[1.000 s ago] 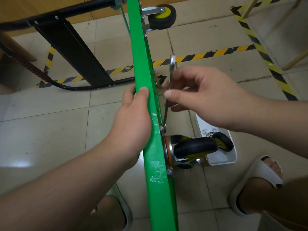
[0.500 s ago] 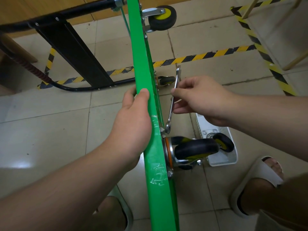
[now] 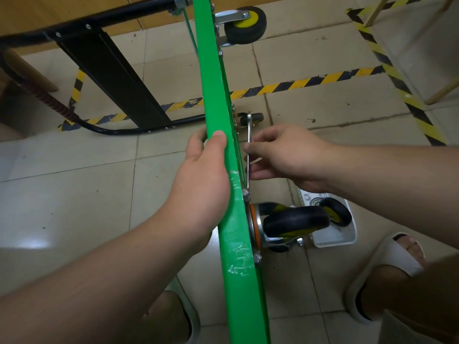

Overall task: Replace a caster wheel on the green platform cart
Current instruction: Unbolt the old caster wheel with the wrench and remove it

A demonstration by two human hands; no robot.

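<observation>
The left hand [image 3: 203,184] grips the edge of the green platform cart [image 3: 234,247]. Just across it, the right hand [image 3: 285,157] pinches a wrench [image 3: 249,130]. Its shaft runs parallel to the deck, and its near end meets a bolt [image 3: 245,192] beside the caster wheel [image 3: 295,222], which lies nearer the person than both hands.

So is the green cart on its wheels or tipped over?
Tipped on its side. The green cart stands on edge, its caster wheels stick out sideways, and the left hand grips its edge.

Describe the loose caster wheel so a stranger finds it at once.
Start at the upright green cart deck. Beside its nearest mounted black caster, a white plastic tray sits on the floor. The black-and-yellow wheel inside alone is off the cart.
</observation>
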